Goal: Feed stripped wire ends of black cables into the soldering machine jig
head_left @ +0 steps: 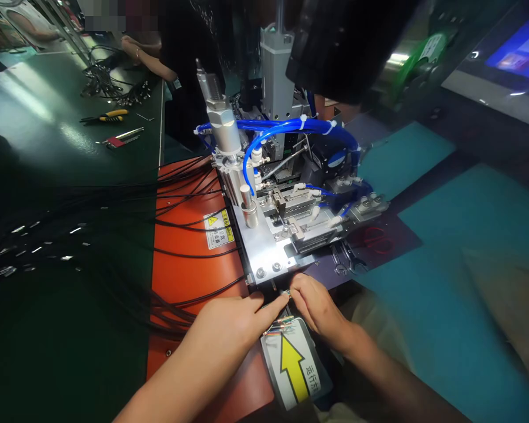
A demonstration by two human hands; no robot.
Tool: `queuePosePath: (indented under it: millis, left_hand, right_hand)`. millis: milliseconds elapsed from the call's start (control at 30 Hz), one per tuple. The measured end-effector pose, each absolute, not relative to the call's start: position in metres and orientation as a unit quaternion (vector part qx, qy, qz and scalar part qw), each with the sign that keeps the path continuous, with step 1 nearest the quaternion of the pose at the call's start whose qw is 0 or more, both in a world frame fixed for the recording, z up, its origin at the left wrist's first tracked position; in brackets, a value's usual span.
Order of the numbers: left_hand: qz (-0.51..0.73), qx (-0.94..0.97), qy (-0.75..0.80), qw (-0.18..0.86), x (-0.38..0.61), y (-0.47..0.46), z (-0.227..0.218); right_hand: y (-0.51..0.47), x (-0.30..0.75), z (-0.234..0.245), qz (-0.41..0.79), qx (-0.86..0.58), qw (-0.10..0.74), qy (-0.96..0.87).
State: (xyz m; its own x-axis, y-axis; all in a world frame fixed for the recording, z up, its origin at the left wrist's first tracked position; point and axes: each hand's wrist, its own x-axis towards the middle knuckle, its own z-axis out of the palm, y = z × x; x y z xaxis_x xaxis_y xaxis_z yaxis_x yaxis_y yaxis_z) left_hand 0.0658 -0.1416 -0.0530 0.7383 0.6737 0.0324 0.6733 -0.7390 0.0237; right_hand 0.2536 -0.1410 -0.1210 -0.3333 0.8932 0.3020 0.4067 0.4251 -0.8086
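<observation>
My left hand (235,320) reaches in over the orange surface. Its thumb and finger are closed at a small bunch of thin wires (287,293), right at the front edge of a metal fixture (271,252). Opposite it, my right hand (315,302) has its fingers curled in and pinched on the same small bunch, and the fingertips partly hide it. Just below the fingers, more thin coloured wire ends (282,324) lie across the top of a white plate with a yellow arrow (293,361). Black cables (176,314) run from the left toward my left hand.
Blue air tubes (304,123) arch over the fixture's cylinders. Wrenches (346,261) lie to its right, near a red-handled tool (377,239). Yellow-handled pliers (110,116) and a hex key set (121,138) rest on the green table (39,129). Another person (189,64) stands behind.
</observation>
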Motion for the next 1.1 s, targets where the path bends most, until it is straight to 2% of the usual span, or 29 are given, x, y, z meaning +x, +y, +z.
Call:
queuePosePath:
  millis: [200,333,500,733,1100]
  left_hand:
    - [-0.029,0.922,0.382,0.053,0.076,-0.137,-0.036]
    - [0.019,0.914,0.4,0.057,0.077,-0.144,-0.04]
    - [0.1,0.898,0.428,0.022,0.057,-0.164,-0.062]
    - [0.184,0.874,0.438,0.1,0.046,-0.17,-0.068]
    - [0.197,0.88,0.429,0.059,0.051,-0.163,-0.061]
  right_hand:
    - [-0.133,0.255,-0.113,0.391,-0.44,0.36,-0.724]
    - [-0.13,0.256,-0.102,0.454,-0.431,0.336,-0.703]
    - [-0.131,0.255,-0.107,0.509,-0.439,0.347,-0.654]
    - [-0.137,0.252,-0.11,0.568,-0.437,0.366,-0.594]
    - [-0.136,0.25,-0.107,0.604,-0.471,0.375,-0.523]
